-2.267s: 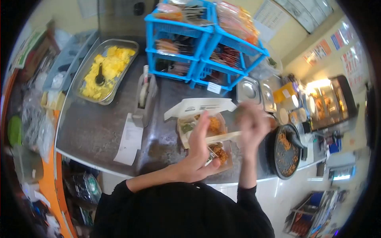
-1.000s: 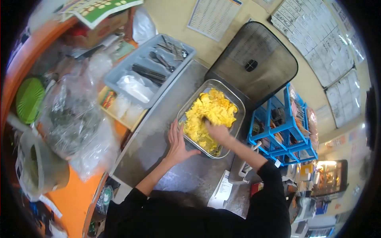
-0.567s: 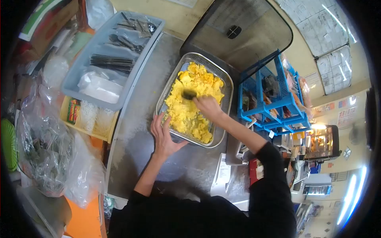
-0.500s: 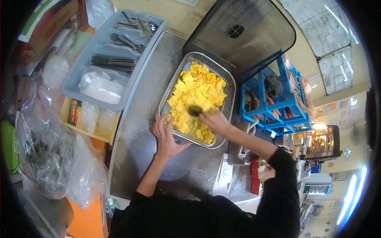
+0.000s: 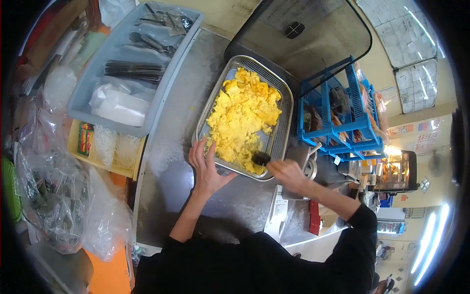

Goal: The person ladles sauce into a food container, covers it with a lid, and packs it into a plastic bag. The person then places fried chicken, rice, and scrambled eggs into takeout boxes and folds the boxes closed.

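Observation:
Yellow scrambled egg (image 5: 245, 110) fills much of a metal mesh-sided tray (image 5: 285, 105) on the steel counter. At the tray's lower left edge, my left hand (image 5: 208, 169) rests with its fingers spread against the rim. My right hand (image 5: 289, 174) is closed on a dark spoon (image 5: 261, 158), whose bowl is in the egg at the tray's lower right corner. The spoon's handle is mostly hidden in the fingers.
A blue-grey cutlery tray (image 5: 129, 73) and a yellow box (image 5: 110, 147) stand left, by plastic bags (image 5: 63, 196). Right are blue stacked baskets (image 5: 338, 115), a metal holder (image 5: 301, 171), a paper slip (image 5: 277, 210) and a red box (image 5: 314, 217). A dark lid (image 5: 313, 44) leans behind.
The view has turned from the food boxes to the egg tray. My left hand has come to its edge; my right hand has lately moved the spoon down and right through the egg.

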`<state>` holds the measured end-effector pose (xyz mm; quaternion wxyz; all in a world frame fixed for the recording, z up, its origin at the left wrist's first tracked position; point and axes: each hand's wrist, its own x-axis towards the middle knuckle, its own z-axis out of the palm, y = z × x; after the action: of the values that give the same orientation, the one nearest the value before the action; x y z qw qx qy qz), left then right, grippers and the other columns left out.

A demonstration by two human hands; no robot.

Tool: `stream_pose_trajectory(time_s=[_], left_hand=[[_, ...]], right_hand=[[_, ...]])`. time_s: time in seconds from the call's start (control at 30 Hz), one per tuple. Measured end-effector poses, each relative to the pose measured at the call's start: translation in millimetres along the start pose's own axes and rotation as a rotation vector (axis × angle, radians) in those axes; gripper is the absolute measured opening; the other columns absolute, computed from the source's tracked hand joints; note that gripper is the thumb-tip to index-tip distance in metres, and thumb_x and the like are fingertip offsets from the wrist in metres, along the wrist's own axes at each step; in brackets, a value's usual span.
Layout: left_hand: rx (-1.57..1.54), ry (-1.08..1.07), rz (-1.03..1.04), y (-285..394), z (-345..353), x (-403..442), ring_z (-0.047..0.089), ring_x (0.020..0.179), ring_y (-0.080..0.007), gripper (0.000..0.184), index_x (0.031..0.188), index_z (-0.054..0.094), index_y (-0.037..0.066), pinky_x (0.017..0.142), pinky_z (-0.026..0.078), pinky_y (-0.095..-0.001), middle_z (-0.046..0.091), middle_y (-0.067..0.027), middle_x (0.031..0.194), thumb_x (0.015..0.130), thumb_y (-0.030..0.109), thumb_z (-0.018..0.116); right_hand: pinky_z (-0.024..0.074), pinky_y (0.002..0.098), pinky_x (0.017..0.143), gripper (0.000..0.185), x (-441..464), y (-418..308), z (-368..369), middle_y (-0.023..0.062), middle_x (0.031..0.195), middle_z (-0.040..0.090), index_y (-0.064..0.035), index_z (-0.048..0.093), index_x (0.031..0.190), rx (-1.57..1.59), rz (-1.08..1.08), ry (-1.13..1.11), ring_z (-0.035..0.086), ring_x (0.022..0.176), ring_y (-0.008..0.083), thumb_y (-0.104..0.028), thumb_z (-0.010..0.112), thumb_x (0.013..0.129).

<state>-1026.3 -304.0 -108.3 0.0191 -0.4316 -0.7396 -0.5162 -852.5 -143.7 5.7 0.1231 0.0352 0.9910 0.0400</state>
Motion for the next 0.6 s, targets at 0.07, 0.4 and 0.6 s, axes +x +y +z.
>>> stream_pose_trajectory(time_s=[0.07,0.4,0.6], left_hand=[[0.000,-0.013,-0.006,2.1,0.0,0.5,0.019,0.122,-0.0412,0.102,0.127,0.031,0.003,0.099,0.017,-0.0552,0.024,-0.0197,0.132,0.047,0.040,0.083],[-0.061,0.070,0.048,-2.6,8.7,-2.6,0.018,0.123,-0.0451,0.112,0.132,0.021,0.001,0.099,0.017,-0.0566,0.015,-0.0259,0.137,0.047,0.035,0.084],[-0.148,0.020,-0.022,0.6,9.2,-2.3,0.010,0.125,-0.0519,0.127,0.137,-0.007,0.005,0.100,0.017,-0.0616,0.006,-0.0312,0.138,0.051,0.028,0.084]], right_hand=[[0.0474,0.0400,0.055,0.016,-6.8,-24.8,-5.7,0.0115,0.071,0.056,-0.0021,0.054,0.084,0.182,0.149,-0.083,0.060,0.066,0.0278,-0.006,0.054,0.069],[0.0446,0.0451,0.053,0.013,86.3,-73.6,2.3,0.0238,0.063,0.055,0.0013,0.058,0.078,0.743,0.533,0.373,0.056,0.058,0.0401,-0.010,0.052,0.081],[0.0435,0.0424,0.051,0.013,118.6,-76.0,7.5,0.0224,0.062,0.055,-0.0015,0.060,0.086,0.819,0.423,0.340,0.056,0.057,0.0385,-0.012,0.053,0.082]])
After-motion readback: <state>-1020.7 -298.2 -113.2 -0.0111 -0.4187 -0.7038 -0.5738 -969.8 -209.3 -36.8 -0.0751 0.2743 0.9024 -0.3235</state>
